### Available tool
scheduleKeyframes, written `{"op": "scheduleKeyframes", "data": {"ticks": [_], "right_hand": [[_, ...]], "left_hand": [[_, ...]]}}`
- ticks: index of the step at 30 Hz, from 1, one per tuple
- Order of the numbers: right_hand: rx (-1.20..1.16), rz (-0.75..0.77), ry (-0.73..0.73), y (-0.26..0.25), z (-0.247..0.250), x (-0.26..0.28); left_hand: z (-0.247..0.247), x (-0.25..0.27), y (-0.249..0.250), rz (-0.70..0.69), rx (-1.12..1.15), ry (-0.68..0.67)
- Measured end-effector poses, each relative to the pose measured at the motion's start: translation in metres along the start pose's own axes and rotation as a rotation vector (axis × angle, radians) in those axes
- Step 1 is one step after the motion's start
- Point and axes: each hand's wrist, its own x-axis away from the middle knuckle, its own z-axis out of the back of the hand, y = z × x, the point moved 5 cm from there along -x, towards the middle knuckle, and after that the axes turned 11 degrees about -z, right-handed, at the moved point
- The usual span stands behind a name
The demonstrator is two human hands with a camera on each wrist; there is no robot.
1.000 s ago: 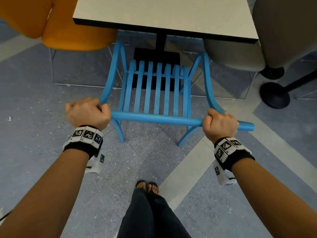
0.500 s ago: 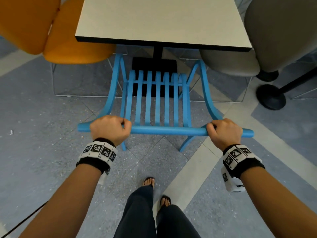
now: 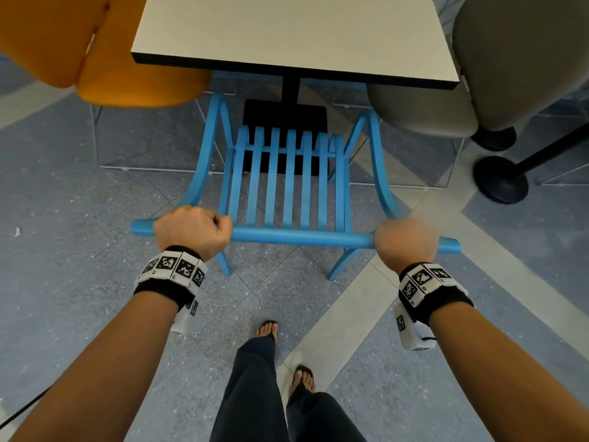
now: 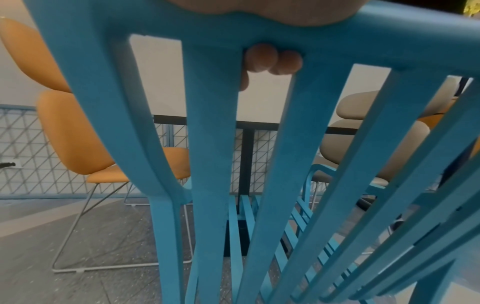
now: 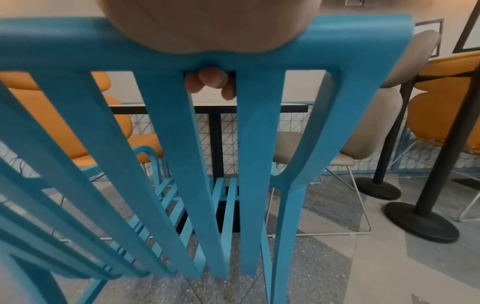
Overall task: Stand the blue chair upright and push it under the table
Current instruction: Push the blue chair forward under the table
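Fingers [image 4: 261, 59] of both hands stay clamped on the blue chair [image 3: 288, 183], now nearer the table [image 3: 287, 33].

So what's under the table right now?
Under the table: its black pedestal and base plate, plus the front of the blue chair, which both hands grip by the top rail. The tabletop hides the chair's front edge.

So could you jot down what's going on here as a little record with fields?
chair: blue chair, upright, front tucked under the table edge
table: white top, black edge
left hand: left hand grips the top rail
right hand: right hand grips the top rail, blurred
fingers: fingers curl under the rail between slats
neighbours: orange chair left, grey chair right
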Motion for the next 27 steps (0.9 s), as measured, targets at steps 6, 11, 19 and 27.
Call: {"op": "scheduleKeyframes", "data": {"ticks": [6, 11, 19, 27], "right_hand": [[-0.014, -0.014, 0.009, -0.004, 0.000, -0.017], [-0.038, -0.011, 0.039, -0.003, 0.001, -0.016], [-0.090, -0.001, -0.001, -0.002, 0.001, -0.016], [-0.211, 0.028, -0.085, 0.016, 0.027, -0.005]], "left_hand": [[0.001, -0.015, 0.002, 0.003, 0.006, 0.016], [0.001, -0.013, 0.003, -0.013, 0.012, 0.015], [0.004, -0.012, 0.004, -0.010, 0.093, 0.029], [0.025, 0.014, 0.016, 0.000, 0.216, 0.107]]}}
